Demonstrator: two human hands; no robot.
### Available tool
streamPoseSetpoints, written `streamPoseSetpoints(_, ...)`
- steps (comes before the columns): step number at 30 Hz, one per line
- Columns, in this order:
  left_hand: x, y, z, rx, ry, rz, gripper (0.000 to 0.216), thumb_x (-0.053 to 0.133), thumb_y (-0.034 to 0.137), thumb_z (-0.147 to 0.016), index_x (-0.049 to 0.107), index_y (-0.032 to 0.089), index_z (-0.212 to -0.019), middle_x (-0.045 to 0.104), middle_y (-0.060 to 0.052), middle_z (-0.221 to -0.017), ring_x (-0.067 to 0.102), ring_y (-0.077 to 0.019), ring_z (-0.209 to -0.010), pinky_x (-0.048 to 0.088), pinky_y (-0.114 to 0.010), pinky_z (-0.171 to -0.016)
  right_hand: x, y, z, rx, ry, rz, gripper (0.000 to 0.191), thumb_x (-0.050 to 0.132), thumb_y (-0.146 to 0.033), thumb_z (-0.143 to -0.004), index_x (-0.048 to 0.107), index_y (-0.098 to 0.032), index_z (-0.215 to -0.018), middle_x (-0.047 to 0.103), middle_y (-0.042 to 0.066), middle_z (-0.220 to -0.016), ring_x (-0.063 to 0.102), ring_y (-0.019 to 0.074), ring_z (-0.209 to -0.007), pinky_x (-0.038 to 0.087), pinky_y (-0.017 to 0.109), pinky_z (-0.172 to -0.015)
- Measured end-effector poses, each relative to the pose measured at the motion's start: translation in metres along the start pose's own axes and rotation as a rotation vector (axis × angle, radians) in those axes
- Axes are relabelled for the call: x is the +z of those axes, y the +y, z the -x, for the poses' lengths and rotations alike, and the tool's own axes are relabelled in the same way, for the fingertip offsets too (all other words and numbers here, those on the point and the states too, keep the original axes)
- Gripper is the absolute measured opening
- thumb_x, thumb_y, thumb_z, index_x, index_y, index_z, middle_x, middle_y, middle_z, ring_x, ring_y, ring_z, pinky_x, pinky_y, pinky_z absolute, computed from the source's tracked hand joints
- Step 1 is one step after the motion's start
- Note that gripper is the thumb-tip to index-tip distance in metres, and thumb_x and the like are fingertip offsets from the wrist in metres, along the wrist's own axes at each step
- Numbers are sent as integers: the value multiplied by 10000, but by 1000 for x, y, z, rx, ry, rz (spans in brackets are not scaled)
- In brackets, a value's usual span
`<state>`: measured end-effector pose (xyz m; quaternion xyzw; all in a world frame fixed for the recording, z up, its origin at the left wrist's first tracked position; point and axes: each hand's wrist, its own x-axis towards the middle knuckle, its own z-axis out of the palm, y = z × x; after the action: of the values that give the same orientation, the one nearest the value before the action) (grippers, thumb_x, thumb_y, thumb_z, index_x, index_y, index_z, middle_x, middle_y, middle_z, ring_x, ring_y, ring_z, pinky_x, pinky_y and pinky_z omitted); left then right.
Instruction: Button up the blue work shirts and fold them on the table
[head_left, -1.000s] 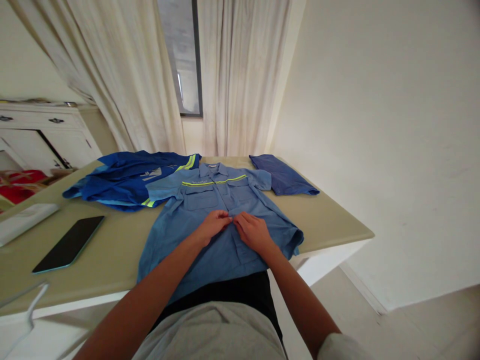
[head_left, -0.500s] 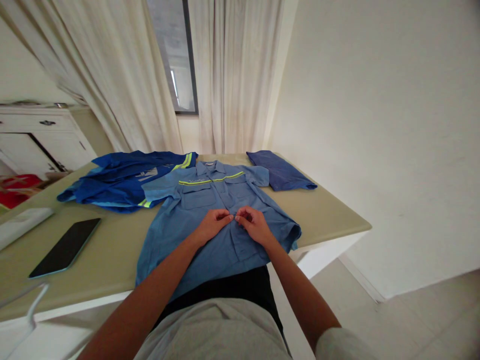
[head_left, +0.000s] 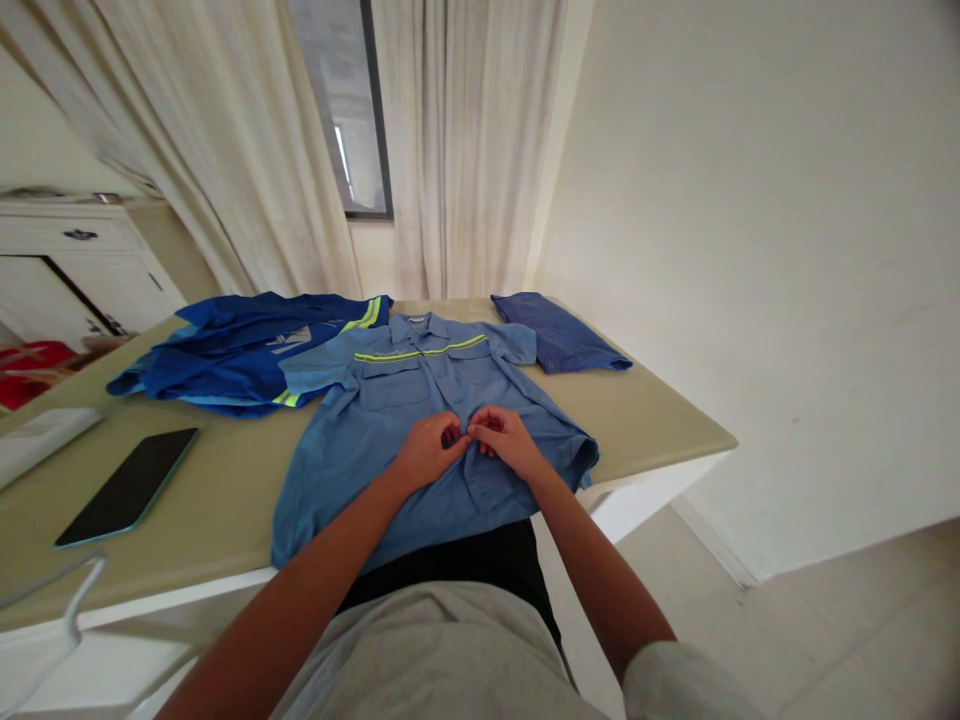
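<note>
A blue short-sleeved work shirt (head_left: pixel 397 388) with a yellow stripe across the chest lies front up on the table, collar away from me, its hem hanging at the near edge. My left hand (head_left: pixel 431 450) pinches the shirt's front placket at the middle. Meeting it thumb to thumb, my right hand (head_left: pixel 504 438) pinches the same spot from the other side. Whatever small part lies between the fingertips, perhaps a button, is hidden. Below the hands the placket runs down toward the hem.
A darker blue garment (head_left: pixel 225 350) lies crumpled at the back left, and a folded navy garment (head_left: pixel 559 335) at the back right. A black phone (head_left: pixel 127 487), a white box (head_left: pixel 45 440) and a white hanger (head_left: pixel 75 600) are on the left. A wall (head_left: pixel 750 250) stands to the right.
The fingers of both hands have shifted slightly at the placket, with the fingertips closer together. The whole view has tilted a little; the garments lie as before.
</note>
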<state>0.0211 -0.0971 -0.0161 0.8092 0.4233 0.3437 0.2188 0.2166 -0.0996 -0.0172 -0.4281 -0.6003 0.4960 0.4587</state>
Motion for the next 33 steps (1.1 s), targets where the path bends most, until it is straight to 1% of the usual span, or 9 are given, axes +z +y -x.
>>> streamPoseSetpoints(5,-1,3,4,57,77,-170,245,632,370,-965,651,213,-1152,658,-44,-1040,635,-187,-863,513,-329,-798,0,1,5,-183,10,232,223,709,-422,-899,754,-207,-941,721,12,-790,613,144,-643,468,260,-598)
streamPoseSetpoints(8,-4,5,5,99,32,-249,230,538,360,-1029,694,223,-1127,672,-63,-1076,652,-225,-1013,518,-357,-902,2,0,7,-240,12,378,224,691,-418,-934,787,-217,-951,745,20,-807,641,167,-695,489,283,-656)
streamPoseSetpoints(13,-4,0,5,50,-20,-353,320,447,352,-1063,721,205,-984,693,-80,-1011,664,-235,-959,521,-370,-880,-7,-4,18,-303,46,449,247,667,-343,-956,762,-235,-1156,773,47,-989,705,198,-837,553,320,-759)
streamPoseSetpoints(16,-5,2,4,41,-62,-291,320,433,367,-1063,710,215,-1013,714,-64,-969,670,-224,-895,523,-363,-839,-34,-11,35,-333,62,543,326,633,-247,-943,720,-242,-1258,763,69,-1125,714,222,-996,564,385,-919)
streamPoseSetpoints(20,-10,20,15,68,-165,-94,321,430,397,-1068,684,249,-1197,748,-21,-939,689,-194,-842,539,-333,-820,-89,-23,70,-297,-57,773,439,723,-256,-862,712,-269,-1301,691,86,-1368,609,289,-1299,416,510,-1166)
streamPoseSetpoints(24,-13,42,63,170,-211,-215,372,544,458,-1027,644,271,-1332,724,-63,-1260,676,-229,-1107,529,-386,-998,-131,-28,110,-68,-153,964,767,880,-401,-737,623,-304,-1453,564,107,-1544,469,370,-1457,284,607,-1231)
streamPoseSetpoints(26,-13,44,94,219,-167,-390,536,688,480,-937,589,287,-1427,652,-84,-1418,623,-285,-1235,506,-449,-1056,-142,-27,124,-11,-134,1010,827,898,-432,-712,605,-312,-1476,539,110,-1568,452,385,-1470,271,631,-1229)
streamPoseSetpoints(29,-15,37,133,261,-14,-592,495,706,314,-926,614,292,-1412,643,-90,-1443,627,-300,-1232,518,-473,-1037,-149,-23,133,-39,-69,987,578,826,-448,-801,705,-324,-1353,592,94,-1519,523,371,-1412,333,630,-1195)
streamPoseSetpoints(33,-23,26,158,250,181,-595,371,547,191,-994,692,312,-1314,735,-82,-1268,694,-249,-1089,574,-423,-961,-147,-27,130,-133,-47,835,266,656,-477,-951,812,-349,-1124,747,67,-1286,667,326,-1225,465,569,-1111)
